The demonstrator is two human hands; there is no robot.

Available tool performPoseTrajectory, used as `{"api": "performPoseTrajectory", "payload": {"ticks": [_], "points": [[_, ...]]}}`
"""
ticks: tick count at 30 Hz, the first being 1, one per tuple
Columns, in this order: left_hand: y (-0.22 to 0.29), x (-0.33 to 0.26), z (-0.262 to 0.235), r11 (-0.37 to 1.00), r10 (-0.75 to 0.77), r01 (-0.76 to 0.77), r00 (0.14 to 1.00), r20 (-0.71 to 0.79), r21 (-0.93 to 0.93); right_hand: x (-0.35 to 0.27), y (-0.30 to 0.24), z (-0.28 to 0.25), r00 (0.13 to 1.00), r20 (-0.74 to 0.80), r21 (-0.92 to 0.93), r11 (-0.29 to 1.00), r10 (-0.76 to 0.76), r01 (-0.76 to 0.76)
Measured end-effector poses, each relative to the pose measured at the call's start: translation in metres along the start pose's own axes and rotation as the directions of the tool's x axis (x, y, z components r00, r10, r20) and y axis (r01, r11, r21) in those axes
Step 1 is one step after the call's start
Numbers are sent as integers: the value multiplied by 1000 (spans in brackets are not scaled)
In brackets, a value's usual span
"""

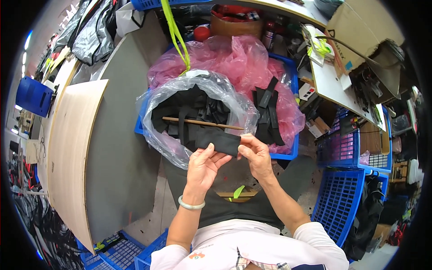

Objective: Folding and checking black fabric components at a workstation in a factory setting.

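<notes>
A flat black fabric piece (219, 141) is stretched between my two hands. My left hand (203, 165) grips its lower left edge, the thumb on top and the fingers underneath. At its right end my right hand (255, 154) pinches the corner between thumb and fingers. Just beyond lies a brown pointed wooden stick (202, 123), across the mouth of a clear plastic bag (155, 135) full of black fabric pieces (191, 101). To the right, more black strips (268, 112) rest on pink plastic sheeting (238, 56).
A blue crate (292, 81) holds the bag and the pink plastic. A grey panel (130, 130) and a wooden board (76, 148) stand at the left. Stacked blue crates (339, 202) are on the right, below a cluttered table (333, 85). A yellow-green strap (173, 33) hangs from above.
</notes>
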State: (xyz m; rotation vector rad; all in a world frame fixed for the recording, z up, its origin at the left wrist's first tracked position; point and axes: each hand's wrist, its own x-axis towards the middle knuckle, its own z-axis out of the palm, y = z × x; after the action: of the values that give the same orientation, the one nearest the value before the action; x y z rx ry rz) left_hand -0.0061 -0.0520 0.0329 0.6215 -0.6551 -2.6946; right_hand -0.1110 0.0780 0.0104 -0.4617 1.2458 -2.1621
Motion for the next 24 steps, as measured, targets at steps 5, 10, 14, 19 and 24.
{"api": "performPoseTrajectory", "payload": {"ticks": [5,10,14,19,24], "points": [[-12,-5,10,997,-46,44,999,-25,-57,-11,-11,1,996,6,258,963,84,-82],[-25,-8,16,992,-75,72,997,-26,-100,-18,-16,-9,998,-21,46,997,-57,58],[-31,-10,23,999,-30,29,999,-40,-36,-18,-21,-16,985,-37,-176,971,-168,159],[-36,-11,28,982,67,-65,998,-7,179,-13,-50,-6,875,33,-693,620,-483,368],[-58,-9,14,657,424,-370,902,83,657,-4,-49,38,933,140,-743,587,-331,320]]}}
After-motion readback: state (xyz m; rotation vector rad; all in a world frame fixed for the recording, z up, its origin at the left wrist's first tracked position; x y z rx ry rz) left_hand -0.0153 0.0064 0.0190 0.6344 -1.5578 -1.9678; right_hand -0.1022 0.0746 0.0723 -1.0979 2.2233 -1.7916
